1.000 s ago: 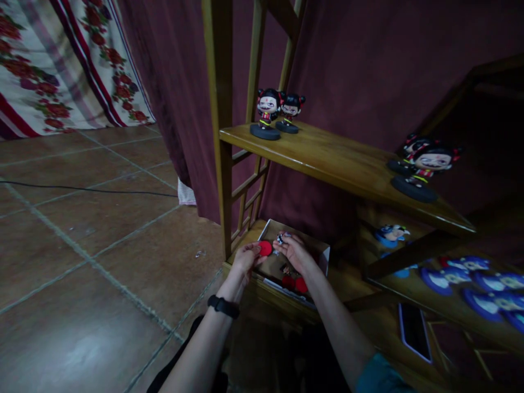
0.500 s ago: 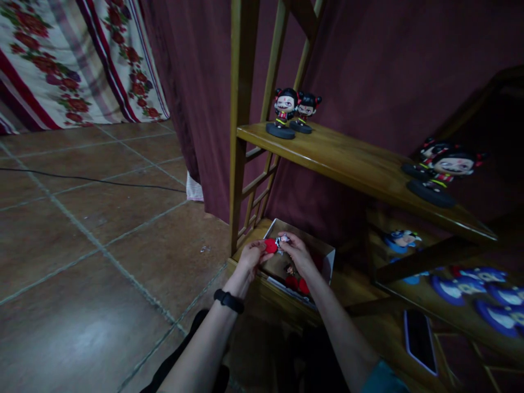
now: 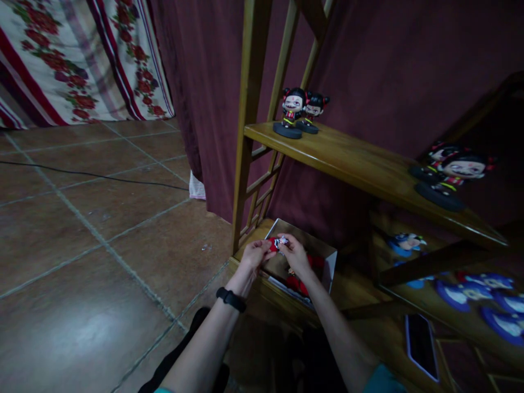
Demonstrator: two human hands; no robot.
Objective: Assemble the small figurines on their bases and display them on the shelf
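Note:
Both my hands hold one small figurine [image 3: 280,243] with a red round base and a black and white body, above an open cardboard box [image 3: 331,267]. Closed on the red base is my left hand [image 3: 256,254], with a black band on its wrist. My right hand [image 3: 293,255] pinches the figurine's upper end, which the fingers partly cover. Inside the box lie more red-based figurines [image 3: 297,284], half hidden behind my right forearm. The box stands on the low wooden shelf.
Black-haired figurines [image 3: 293,109] stand on the upper wooden shelf [image 3: 347,150], more [image 3: 454,169] at its right end. Blue-based figurines [image 3: 462,289] occupy a lower shelf at right. A phone [image 3: 421,345] lies near them. A black cable [image 3: 98,176] crosses the tiled floor.
The red base has turned and now shows less between my hands. My right hand has shifted slightly over the figurine. The whole view has moved a little.

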